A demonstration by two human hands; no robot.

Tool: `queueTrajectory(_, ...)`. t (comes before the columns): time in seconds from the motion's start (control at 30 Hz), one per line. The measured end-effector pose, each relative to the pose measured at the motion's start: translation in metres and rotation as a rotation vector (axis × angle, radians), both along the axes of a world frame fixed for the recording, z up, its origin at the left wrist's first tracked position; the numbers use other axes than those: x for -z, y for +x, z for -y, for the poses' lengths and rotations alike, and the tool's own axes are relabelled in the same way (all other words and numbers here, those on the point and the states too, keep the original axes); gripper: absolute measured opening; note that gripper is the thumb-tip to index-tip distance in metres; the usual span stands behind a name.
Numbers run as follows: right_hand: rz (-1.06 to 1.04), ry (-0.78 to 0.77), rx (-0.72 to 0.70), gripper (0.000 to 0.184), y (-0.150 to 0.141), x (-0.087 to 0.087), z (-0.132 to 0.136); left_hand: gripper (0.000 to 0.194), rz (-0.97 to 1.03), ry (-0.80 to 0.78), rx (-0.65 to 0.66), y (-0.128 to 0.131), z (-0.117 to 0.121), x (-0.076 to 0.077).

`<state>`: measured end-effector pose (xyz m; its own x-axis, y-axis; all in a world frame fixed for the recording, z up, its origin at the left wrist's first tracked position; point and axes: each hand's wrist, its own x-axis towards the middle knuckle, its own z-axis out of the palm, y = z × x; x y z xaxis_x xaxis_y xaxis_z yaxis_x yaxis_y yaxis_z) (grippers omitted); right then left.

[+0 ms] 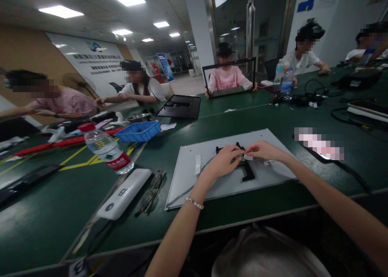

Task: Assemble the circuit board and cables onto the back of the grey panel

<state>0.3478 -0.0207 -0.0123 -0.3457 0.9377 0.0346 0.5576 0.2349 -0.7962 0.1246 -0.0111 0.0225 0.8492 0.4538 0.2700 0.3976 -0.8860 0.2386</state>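
A flat pale grey panel [188,180] lies on the table before me, with a black bracket [249,172] and a small circuit board [241,159] on it. My left hand [226,159] rests over the bracket and board, fingers bent, hiding much of both. Its fingertips are closed against something too small to make out. From the right, my right hand [262,151] meets them, thumb and fingers pinched on a small white piece of tape [248,157]. Another white strip [198,164] sticks to the panel's left part. A thin grey cable [189,191] runs under my left wrist.
Left of the panel lie glasses [153,192], a white power bank [125,194], a water bottle [106,149] and a blue tray [139,131]. A phone [318,145] with a cable is on the right. Across the table, a person holds a black frame [230,93]; other people sit nearby.
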Motion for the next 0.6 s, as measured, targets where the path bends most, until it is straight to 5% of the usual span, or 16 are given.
queueTrajectory(0.6, 0.004, -0.025, 0.004, 0.021, -0.007, -0.008, 0.010, 0.028, -0.057, 0.009, -0.013, 0.003, 0.004, -0.002)
